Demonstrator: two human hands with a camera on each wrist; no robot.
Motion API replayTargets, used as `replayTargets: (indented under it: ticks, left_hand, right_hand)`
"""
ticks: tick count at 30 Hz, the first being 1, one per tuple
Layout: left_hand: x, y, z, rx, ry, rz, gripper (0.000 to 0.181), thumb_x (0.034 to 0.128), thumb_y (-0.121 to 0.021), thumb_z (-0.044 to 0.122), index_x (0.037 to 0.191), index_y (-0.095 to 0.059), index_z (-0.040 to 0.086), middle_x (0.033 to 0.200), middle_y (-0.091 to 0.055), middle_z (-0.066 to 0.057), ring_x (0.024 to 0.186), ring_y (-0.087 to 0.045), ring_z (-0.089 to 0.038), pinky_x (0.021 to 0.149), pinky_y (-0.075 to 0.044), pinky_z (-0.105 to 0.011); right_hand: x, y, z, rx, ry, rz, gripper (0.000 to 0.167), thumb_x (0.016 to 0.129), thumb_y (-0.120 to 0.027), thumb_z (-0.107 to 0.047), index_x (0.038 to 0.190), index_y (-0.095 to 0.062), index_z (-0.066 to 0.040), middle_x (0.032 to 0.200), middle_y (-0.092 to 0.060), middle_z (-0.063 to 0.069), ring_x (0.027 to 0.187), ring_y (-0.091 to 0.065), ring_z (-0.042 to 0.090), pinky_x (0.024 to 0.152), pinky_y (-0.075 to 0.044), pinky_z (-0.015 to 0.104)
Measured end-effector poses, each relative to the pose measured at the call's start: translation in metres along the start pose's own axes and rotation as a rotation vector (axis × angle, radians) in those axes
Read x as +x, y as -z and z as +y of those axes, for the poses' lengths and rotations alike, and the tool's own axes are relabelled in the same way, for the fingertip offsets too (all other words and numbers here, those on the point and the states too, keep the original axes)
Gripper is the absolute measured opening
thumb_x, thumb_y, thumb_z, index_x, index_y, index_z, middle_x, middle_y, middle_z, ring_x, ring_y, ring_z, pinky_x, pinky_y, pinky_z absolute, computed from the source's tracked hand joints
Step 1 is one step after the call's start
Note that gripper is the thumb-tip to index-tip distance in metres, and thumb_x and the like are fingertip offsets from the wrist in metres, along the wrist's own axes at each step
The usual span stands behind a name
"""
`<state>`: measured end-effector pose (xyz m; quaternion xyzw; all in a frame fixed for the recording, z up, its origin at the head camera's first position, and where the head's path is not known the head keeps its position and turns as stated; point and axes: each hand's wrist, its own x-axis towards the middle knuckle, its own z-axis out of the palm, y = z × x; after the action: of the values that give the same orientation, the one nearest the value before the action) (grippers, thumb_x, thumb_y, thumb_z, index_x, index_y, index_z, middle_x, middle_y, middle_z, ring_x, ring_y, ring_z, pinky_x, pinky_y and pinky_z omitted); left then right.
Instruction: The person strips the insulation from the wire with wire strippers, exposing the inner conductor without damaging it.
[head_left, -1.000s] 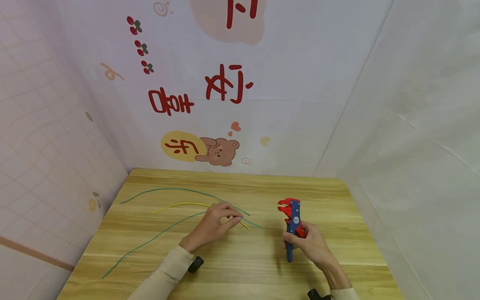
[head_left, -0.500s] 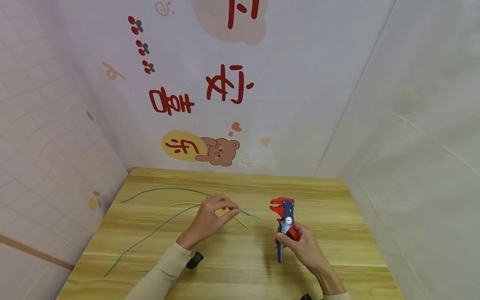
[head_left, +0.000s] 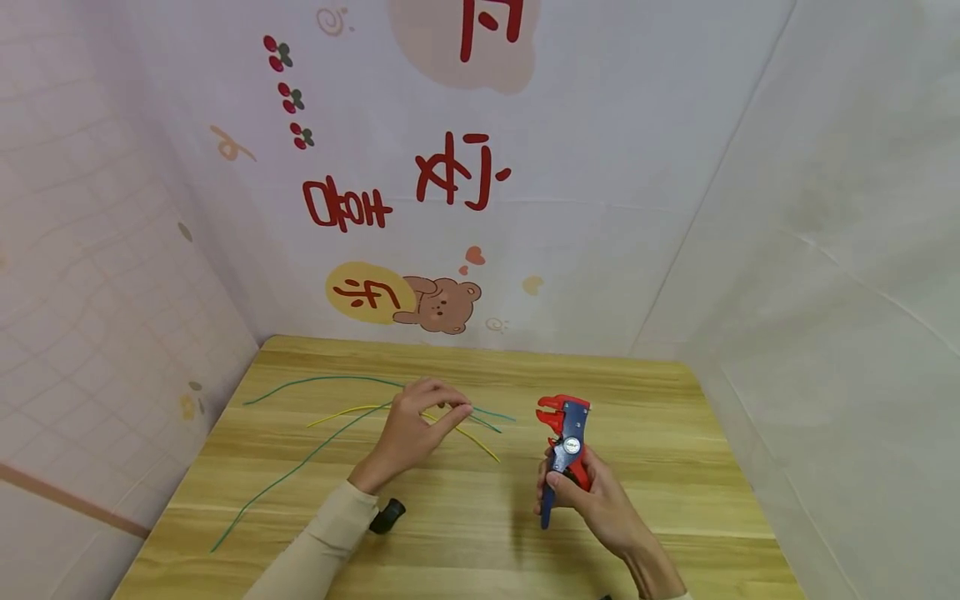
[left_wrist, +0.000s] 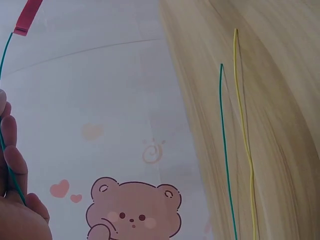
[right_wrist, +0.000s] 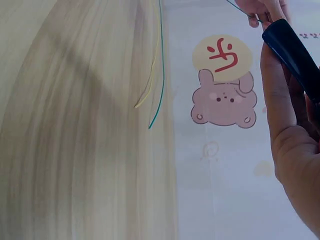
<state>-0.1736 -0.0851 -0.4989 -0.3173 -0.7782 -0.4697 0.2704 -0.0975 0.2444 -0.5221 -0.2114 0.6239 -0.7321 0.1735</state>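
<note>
My left hand (head_left: 416, 429) pinches a green wire (head_left: 288, 471) between thumb and fingers, above the table. One end of that wire sticks out past the fingertips toward the right; its long tail curves down to the table's left front. In my right hand (head_left: 603, 504) is a red and blue wire stripper (head_left: 572, 437), held upright by its handles, red jaws facing left. A gap separates the wire's end from those jaws in the head view. In the right wrist view, only a dark blue handle (right_wrist: 292, 52) of the stripper shows well.
A second green wire (head_left: 322, 377) and a yellow wire (head_left: 337, 414) lie on the wooden table (head_left: 450, 533), behind and under the left hand. Printed cloth walls (head_left: 592, 275) stand at the back and both sides.
My left hand has lifted the green wire off toward the back left, its free end rising. My right hand has brought the stripper leftward, tilting it slightly.
</note>
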Motion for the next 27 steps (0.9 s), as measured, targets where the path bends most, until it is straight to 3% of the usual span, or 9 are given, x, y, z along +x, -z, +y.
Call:
replayTargets:
  ticks: [6, 13, 19, 23, 27]
  left_hand:
    - [0.004, 0.004, 0.004, -0.009, 0.008, 0.018, 0.016, 0.0925, -0.091, 0.004, 0.099, -0.087, 0.018, 0.097, -0.081, 0.002, 0.085, -0.069, -0.021, 0.083, -0.044, -0.031]
    - [0.007, 0.007, 0.006, -0.020, 0.002, 0.045, 0.017, 0.0923, -0.091, 0.002, 0.098, -0.087, 0.018, 0.095, -0.081, 0.002, 0.084, -0.069, -0.019, 0.085, -0.048, -0.034]
    - [0.008, 0.009, 0.008, -0.031, 0.012, 0.048, 0.017, 0.0930, -0.091, 0.002, 0.099, -0.087, 0.017, 0.095, -0.080, 0.001, 0.084, -0.069, -0.026, 0.087, -0.047, -0.035]
    - [0.009, 0.009, 0.010, -0.036, 0.028, 0.049, 0.016, 0.0929, -0.091, 0.003, 0.100, -0.088, 0.017, 0.095, -0.079, 0.001, 0.085, -0.069, -0.028, 0.086, -0.046, -0.035]
    - [0.011, 0.009, 0.010, -0.039, 0.036, 0.057, 0.016, 0.0922, -0.092, 0.004, 0.100, -0.088, 0.017, 0.095, -0.079, 0.001, 0.086, -0.069, -0.024, 0.088, -0.044, -0.037]
  right_hand:
    - [0.003, -0.006, -0.001, -0.004, 0.068, -0.051, 0.032, 0.118, -0.045, 0.005, 0.149, -0.044, 0.002, 0.117, -0.076, 0.009, 0.100, -0.082, 0.016, 0.093, -0.069, 0.043]
    - [0.005, -0.016, -0.005, -0.005, 0.043, -0.033, 0.022, 0.118, -0.048, 0.002, 0.140, -0.050, 0.002, 0.110, -0.074, 0.006, 0.096, -0.080, 0.014, 0.095, -0.068, 0.041]
    - [0.008, -0.020, -0.007, -0.008, 0.000, 0.006, 0.017, 0.119, -0.050, -0.003, 0.133, -0.060, 0.001, 0.105, -0.074, 0.003, 0.093, -0.079, 0.014, 0.096, -0.068, 0.040]
    - [0.010, -0.021, -0.008, -0.006, -0.005, 0.015, 0.017, 0.119, -0.050, -0.004, 0.131, -0.060, 0.006, 0.103, -0.074, 0.001, 0.092, -0.079, 0.013, 0.095, -0.068, 0.039]
    - [0.013, -0.023, -0.008, 0.015, 0.039, -0.017, 0.019, 0.120, -0.046, -0.001, 0.126, -0.055, 0.014, 0.103, -0.072, 0.003, 0.093, -0.078, 0.013, 0.092, -0.068, 0.038]
